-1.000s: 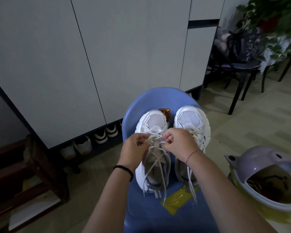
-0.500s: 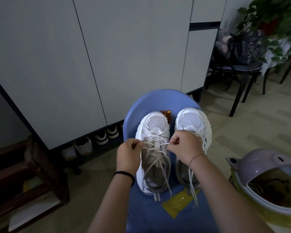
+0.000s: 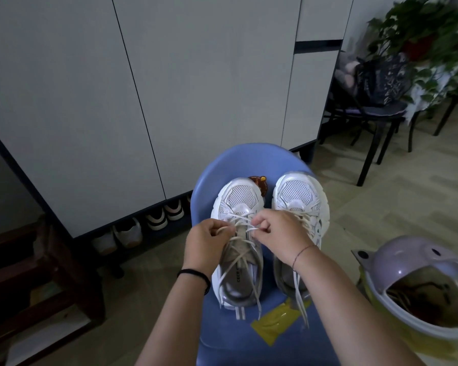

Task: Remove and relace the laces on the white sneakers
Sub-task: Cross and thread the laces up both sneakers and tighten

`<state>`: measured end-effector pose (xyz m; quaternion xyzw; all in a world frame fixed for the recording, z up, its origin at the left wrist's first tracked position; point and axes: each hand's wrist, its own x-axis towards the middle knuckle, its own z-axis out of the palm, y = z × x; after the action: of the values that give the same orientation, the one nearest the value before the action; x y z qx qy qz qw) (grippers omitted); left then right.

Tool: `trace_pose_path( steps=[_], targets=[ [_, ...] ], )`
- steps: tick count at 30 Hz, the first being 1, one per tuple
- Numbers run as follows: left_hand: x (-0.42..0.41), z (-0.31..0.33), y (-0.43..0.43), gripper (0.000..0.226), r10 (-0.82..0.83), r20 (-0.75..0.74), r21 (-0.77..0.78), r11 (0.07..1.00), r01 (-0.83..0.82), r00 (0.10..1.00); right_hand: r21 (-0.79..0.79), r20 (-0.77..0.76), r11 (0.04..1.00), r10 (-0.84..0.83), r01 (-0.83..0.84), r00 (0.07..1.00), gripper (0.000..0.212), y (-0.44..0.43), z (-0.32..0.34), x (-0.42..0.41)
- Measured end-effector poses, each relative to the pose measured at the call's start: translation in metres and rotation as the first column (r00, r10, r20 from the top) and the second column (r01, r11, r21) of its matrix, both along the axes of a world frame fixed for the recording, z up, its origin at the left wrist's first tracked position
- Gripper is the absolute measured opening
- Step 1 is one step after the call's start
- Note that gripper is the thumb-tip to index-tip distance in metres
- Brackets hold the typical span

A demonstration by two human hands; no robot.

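Head view: "CECE" on left sneaker (image 3: 238,249) insole

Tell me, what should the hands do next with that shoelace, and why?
Probably pull the lace outward. The left hand and right hand each pinch it over the left sneaker, and the crossings below hang slack.

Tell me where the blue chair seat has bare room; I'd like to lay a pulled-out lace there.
The blue chair is crowded: both sneakers fill its middle, with both hands on the left sneaker. Bare patches: the near strip left of the yellow wrapper, and the far rim beyond the toes.
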<state>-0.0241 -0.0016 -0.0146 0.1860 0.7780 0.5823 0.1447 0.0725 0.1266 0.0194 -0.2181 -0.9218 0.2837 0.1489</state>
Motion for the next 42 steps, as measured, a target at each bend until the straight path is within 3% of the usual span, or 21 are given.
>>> trace_pose_path(
  steps=[3, 9, 16, 21, 27, 29, 32, 35, 38, 42],
  targets=[
    [-0.003, -0.001, -0.003, 0.012, 0.039, -0.105, -0.043, 0.998, -0.044, 0.994, 0.032, -0.017, 0.999, -0.033, 0.034, 0.999, 0.005, 0.000, 0.000, 0.000],
    [-0.004, -0.001, -0.004, 0.019, 0.051, -0.137, -0.080, 0.995, -0.063, 0.989, 0.148, 0.040, 0.983, -0.118, 0.111, 0.992, 0.010, -0.004, 0.000, 0.001],
    [-0.005, -0.001, -0.004, 0.021, 0.100, 0.070, -0.019, 0.995, -0.099, 0.993, 0.066, 0.076, 0.959, -0.281, 0.276, 0.957, 0.020, 0.003, 0.003, 0.003],
    [-0.003, 0.000, -0.004, 0.027, 0.118, 0.246, 0.041, 0.990, -0.131, 0.962, 0.071, 0.109, 0.961, -0.272, 0.266, 0.956, 0.020, 0.002, 0.002, 0.000],
    [-0.004, 0.002, -0.006, 0.007, -0.006, 0.034, 0.044, 0.999, 0.004, 0.999, -0.002, 0.059, 0.981, -0.191, 0.192, 0.980, 0.011, 0.011, -0.002, 0.008],
    [-0.003, 0.002, -0.008, 0.013, -0.055, -0.045, 0.033, 0.998, 0.056, 0.997, -0.039, 0.023, 0.983, -0.177, 0.178, 0.984, 0.008, 0.011, 0.000, 0.012],
    [0.000, 0.007, -0.009, 0.026, -0.121, -0.226, -0.043, 0.993, 0.114, 0.967, -0.046, -0.048, 0.988, -0.151, 0.149, 0.987, 0.010, 0.009, 0.004, 0.015],
    [0.007, 0.011, -0.009, 0.017, -0.201, -0.359, -0.105, 0.979, 0.174, 0.911, -0.046, -0.074, 0.997, -0.062, 0.058, 0.995, 0.004, 0.004, 0.006, 0.016],
    [0.011, 0.007, -0.006, 0.018, -0.250, -0.450, -0.252, 0.957, 0.146, 0.858, -0.019, -0.022, 1.000, 0.007, -0.007, 1.000, 0.004, -0.004, 0.001, 0.014],
    [0.014, 0.004, -0.001, 0.011, -0.211, -0.499, -0.301, 0.952, 0.060, 0.840, 0.103, 0.053, 0.995, 0.004, -0.009, 0.999, 0.011, -0.015, -0.006, 0.008]
  ],
)
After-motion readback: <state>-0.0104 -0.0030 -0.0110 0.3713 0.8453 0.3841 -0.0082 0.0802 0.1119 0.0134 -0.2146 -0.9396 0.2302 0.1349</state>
